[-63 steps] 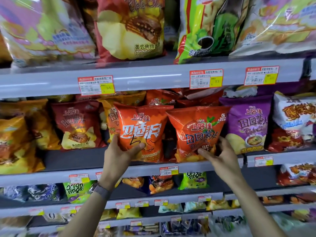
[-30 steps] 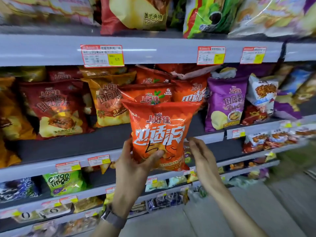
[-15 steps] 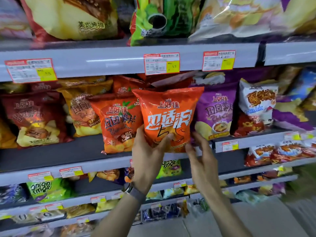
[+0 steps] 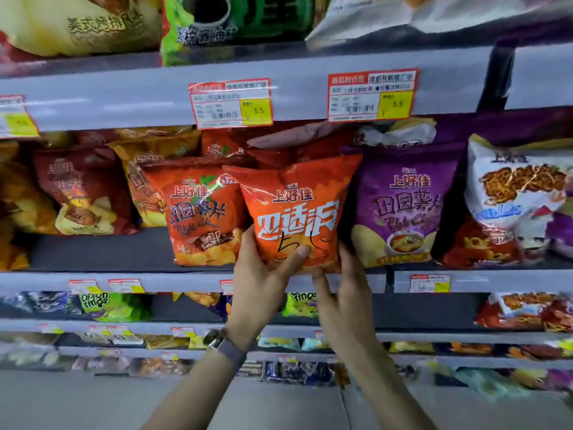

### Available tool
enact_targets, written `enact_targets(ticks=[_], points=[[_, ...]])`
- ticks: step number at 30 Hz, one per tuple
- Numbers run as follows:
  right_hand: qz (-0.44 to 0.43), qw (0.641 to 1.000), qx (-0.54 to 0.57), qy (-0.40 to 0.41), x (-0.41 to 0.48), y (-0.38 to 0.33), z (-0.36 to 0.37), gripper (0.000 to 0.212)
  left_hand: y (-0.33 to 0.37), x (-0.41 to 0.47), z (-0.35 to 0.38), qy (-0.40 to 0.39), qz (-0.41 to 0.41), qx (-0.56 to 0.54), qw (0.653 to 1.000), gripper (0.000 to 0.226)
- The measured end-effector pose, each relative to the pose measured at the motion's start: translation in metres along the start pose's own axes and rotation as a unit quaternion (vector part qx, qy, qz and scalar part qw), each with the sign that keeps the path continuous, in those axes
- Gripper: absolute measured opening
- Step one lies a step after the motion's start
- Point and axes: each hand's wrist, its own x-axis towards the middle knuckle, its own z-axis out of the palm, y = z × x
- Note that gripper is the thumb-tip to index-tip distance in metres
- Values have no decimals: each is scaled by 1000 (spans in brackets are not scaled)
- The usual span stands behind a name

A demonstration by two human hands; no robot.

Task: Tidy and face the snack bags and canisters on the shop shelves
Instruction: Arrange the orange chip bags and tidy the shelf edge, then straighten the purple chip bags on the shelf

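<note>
An orange snack bag point(image 4: 297, 209) with white lettering and a handwritten "5.5" stands upright at the front of the middle shelf point(image 4: 387, 282). My left hand point(image 4: 263, 274) grips its lower left corner, thumb across the front. My right hand point(image 4: 344, 290) touches its lower right edge with fairly straight fingers. An orange tomato chip bag point(image 4: 198, 218) stands just left of it and a purple chip bag point(image 4: 403, 209) just right. More orange bags lie behind, partly hidden.
Dark red point(image 4: 80, 193) and yellow bags fill the shelf's left, a white and red bag point(image 4: 521, 200) the right. Price tags point(image 4: 231, 103) hang on the upper shelf edge, with large bags above. Lower shelves hold onion ring bags point(image 4: 102, 304) and small packs. Grey floor below.
I have carried the orange bag from out in front of the shelf to the right and set it between the tomato bag and the purple bag. Both hands stayed at its base.
</note>
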Motion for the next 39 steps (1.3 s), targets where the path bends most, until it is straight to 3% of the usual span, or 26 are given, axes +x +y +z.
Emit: enact_targets(ticks=[7, 13, 20, 24, 32, 39], points=[[18, 998, -20, -58, -1, 1, -2, 59, -1, -2, -14, 4, 9, 67, 998, 57], [25, 992, -92, -88, 3, -2, -11, 61, -11, -17, -36, -1, 10, 213, 977, 76], [-20, 970, -229, -80, -10, -18, -34, 55, -15, -43, -67, -76, 28, 351, 933, 42], [-38, 951, -298, -66, -31, -23, -47, 48, -14, -50, -64, -140, 44, 351, 925, 26], [19, 912, -410, -9, -59, -14, -87, 41, -3, -53, -14, -228, 137, 386, 883, 40], [78, 916, -389, 63, -54, 9, -149, 32, 14, -46, 37, -242, 158, 359, 888, 50]])
